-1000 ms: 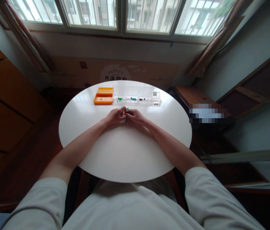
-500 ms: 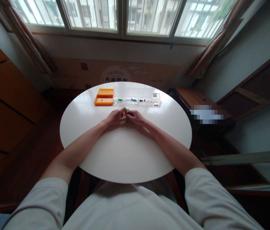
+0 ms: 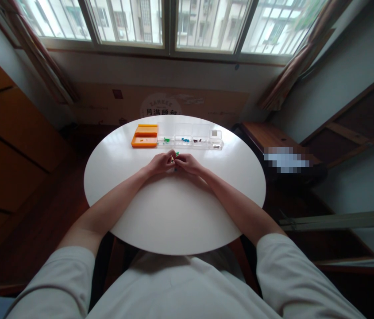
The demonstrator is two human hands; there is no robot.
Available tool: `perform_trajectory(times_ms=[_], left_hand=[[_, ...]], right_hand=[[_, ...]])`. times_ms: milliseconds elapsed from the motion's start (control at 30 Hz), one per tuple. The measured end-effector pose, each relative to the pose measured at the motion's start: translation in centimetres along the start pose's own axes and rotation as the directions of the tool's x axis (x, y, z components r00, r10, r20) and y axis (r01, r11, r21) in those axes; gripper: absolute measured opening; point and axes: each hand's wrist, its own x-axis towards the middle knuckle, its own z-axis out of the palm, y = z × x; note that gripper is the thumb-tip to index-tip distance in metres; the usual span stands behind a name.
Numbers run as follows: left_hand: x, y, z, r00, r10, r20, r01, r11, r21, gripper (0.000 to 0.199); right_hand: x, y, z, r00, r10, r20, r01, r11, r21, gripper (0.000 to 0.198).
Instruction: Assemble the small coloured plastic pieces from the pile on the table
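Observation:
My left hand (image 3: 162, 163) and my right hand (image 3: 188, 163) meet over the middle of the white round table (image 3: 170, 208), fingers closed and fingertips touching or nearly so. Between them a small green piece (image 3: 177, 153) pokes out, perhaps part of a tiny toy-brick build; its exact kind is too small to tell. Most of it is hidden by the fingers. Just beyond the hands stands a row of small boxes: an orange box (image 3: 144, 144) on the left, then clear boxes (image 3: 170, 145) with green, blue and dark little pieces inside.
The smallest clear box (image 3: 218, 145) ends the row on the right. Behind the table, a cardboard panel (image 3: 206, 99) leans below the window. A brown wooden stand (image 3: 256, 133) is at the right, and a wooden cabinet (image 3: 4, 146) at the left.
Both hands keep the same closed pose around the green piece. The whole view has shifted very slightly; the boxes have not moved on the table.

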Motion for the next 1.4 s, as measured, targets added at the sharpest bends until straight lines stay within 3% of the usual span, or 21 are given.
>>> perform_trajectory(times_ms=[333, 867, 1400], left_hand=[[-0.1, 0.5, -0.2, 0.999, -0.028, -0.017, 0.027, 0.999, -0.038, 0.023], [0.0, 0.2, 0.0, 0.999, 0.016, -0.047, -0.020, 0.997, -0.080, 0.026], [0.4, -1.0, 0.7, 0.993, -0.014, -0.118, -0.035, 0.915, -0.402, 0.017]], right_hand=[[-0.2, -1.4, -0.2, 0.991, 0.131, -0.036, -0.118, 0.963, 0.243, 0.026], [-0.2, -1.7, -0.3, 0.983, 0.179, -0.038, -0.158, 0.936, 0.315, 0.034], [0.0, -1.4, -0.8, 0.963, 0.257, -0.080, -0.187, 0.851, 0.490, 0.027]])
